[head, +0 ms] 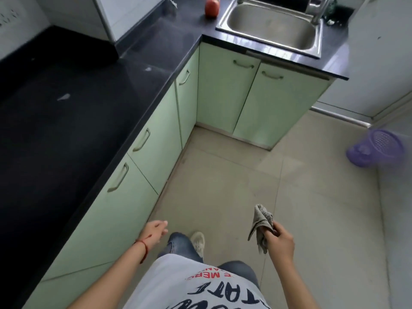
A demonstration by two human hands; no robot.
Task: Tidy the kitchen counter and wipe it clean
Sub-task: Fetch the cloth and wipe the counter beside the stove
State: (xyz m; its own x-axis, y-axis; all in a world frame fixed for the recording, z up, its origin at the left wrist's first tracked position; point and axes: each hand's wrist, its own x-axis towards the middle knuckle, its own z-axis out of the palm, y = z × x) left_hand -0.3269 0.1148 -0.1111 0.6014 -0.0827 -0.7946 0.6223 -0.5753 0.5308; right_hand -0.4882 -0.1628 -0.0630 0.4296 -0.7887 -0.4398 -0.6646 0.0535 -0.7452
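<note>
Our right hand (279, 238), at about five o'clock in the view, grasps a crumpled grey cloth (262, 226) that sticks up above the curled fingers, held over the pale tiled floor (312, 208). Our left hand (156, 230), near six o'clock, hangs loose with relaxed fingers and holds nothing, just beside the light green cabinet fronts (138, 175). From nine o'clock the black L-shaped stone counter (66, 130) runs up to twelve, its front edge bending at the corner toward the steel sink (269, 27) at one o'clock. Small pale scraps (63, 97) lie on the counter, and a red apple (211, 7) stands near the sink. A purple plastic basket (376, 148) sits on the floor at three o'clock; bare tiles stretch between us and it.
</note>
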